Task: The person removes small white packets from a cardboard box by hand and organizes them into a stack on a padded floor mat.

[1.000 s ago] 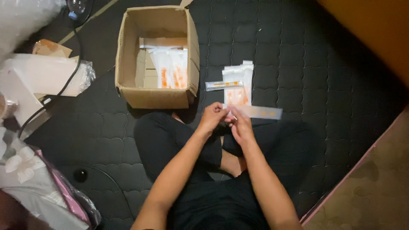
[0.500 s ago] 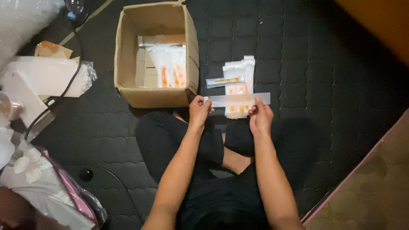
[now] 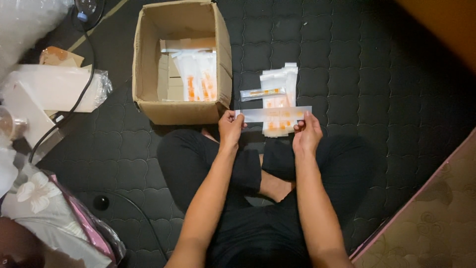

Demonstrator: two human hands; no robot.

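Note:
I sit cross-legged on a dark quilted mat. Both hands hold one long clear plastic strip packet [image 3: 274, 114] stretched flat in front of me. My left hand [image 3: 230, 127] pinches its left end and my right hand [image 3: 306, 134] pinches its right end. Under the strip lies a small pile of clear packets with orange contents [image 3: 277, 94], with one narrow packet [image 3: 263, 93] lying across it. An open cardboard box [image 3: 225, 54] stands just left of the pile, holding more white and orange packets [image 3: 196, 74].
White wrapped bundles and a plastic bag [image 3: 54, 89] lie at the left, with a black cable [image 3: 64, 114] running over them. A floral pink-edged bag [image 3: 49, 213] sits at the lower left. A wooden edge [image 3: 441, 25] is at the upper right, beige flooring [image 3: 436, 223] at the lower right.
My hands were together in front of my knees, then moved apart and forward. The strip packet is now pulled out flat between them over the pile.

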